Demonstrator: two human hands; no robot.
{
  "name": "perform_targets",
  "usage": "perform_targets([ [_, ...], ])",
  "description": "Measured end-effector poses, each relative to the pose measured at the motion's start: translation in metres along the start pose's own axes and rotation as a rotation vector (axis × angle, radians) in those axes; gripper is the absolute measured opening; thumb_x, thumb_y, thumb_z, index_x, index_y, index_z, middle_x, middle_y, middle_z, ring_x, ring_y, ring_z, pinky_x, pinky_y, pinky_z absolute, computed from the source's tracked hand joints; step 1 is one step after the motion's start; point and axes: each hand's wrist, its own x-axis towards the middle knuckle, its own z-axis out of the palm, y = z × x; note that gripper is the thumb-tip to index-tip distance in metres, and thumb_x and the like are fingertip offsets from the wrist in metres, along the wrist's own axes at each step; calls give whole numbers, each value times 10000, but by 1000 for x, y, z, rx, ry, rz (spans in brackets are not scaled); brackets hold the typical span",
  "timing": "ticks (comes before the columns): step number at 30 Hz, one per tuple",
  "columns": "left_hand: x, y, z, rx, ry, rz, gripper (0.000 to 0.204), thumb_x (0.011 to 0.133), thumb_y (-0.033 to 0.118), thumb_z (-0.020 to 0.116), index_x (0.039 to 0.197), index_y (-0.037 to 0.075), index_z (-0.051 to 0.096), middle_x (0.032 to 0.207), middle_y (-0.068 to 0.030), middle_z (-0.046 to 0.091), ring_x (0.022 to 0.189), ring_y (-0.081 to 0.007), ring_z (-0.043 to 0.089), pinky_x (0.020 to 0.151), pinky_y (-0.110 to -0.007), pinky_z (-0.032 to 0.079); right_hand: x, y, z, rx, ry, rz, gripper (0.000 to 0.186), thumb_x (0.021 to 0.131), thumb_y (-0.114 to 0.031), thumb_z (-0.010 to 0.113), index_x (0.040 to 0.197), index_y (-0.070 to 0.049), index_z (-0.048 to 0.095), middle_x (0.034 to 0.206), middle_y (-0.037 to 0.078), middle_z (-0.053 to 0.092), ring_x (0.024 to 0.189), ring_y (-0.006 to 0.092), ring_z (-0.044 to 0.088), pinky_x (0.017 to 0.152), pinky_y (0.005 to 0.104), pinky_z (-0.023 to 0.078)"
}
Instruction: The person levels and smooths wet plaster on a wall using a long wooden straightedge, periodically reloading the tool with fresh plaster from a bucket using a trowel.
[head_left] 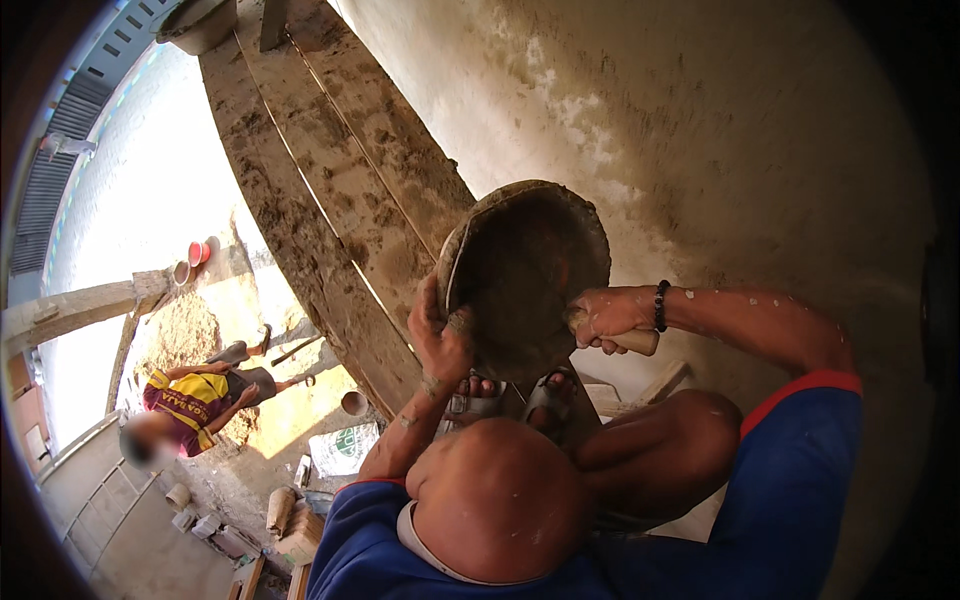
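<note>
My left hand [440, 335] is closed round the left rim of a round, mortar-crusted bucket [478, 225], which is tipped so that its mouth faces up toward me. Wet grey-brown mortar [525, 290] lines its dark inside. At the bucket's right rim, my right hand [608, 318] grips a trowel by its wooden handle [638, 342]. The trowel's blade is lost in the shadow of the bucket. Both of my feet, in sandals [475, 405], are just below the bucket, and my knees are bent.
Mortar-smeared scaffold planks [330, 170] run to the upper left, with gaps between them and another basin [200, 25] at their far end. A damp plastered wall [760, 180] rises on the right. Far below, a person [205, 400] stands near a sand heap [180, 335], a sack [343, 450] and red bucket [199, 253].
</note>
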Motion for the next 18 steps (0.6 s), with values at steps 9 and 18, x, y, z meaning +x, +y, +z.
perform_targets([
  [9, -5, -1, 0, -111, 37, -32, 477, 724, 35, 537, 1190, -56, 494, 1085, -97, 560, 1009, -164, 520, 905, -291, 398, 4, 15, 28, 479, -113, -6, 190, 811, -72, 586, 917, -67, 429, 666, 14, 483, 482, 68, 469, 420, 247, 429],
  [18, 8, 0, -9, -47, -131, -69, 518, 713, 39, 541, 1213, -70, 458, 1108, -100, 560, 1036, -173, 525, 929, -296, 392, 12, 32, 45, 747, -209, -128, 160, 837, -111, 593, 904, -113, 448, 658, -18, 459, 514, 63, 486, 447, 252, 453],
])
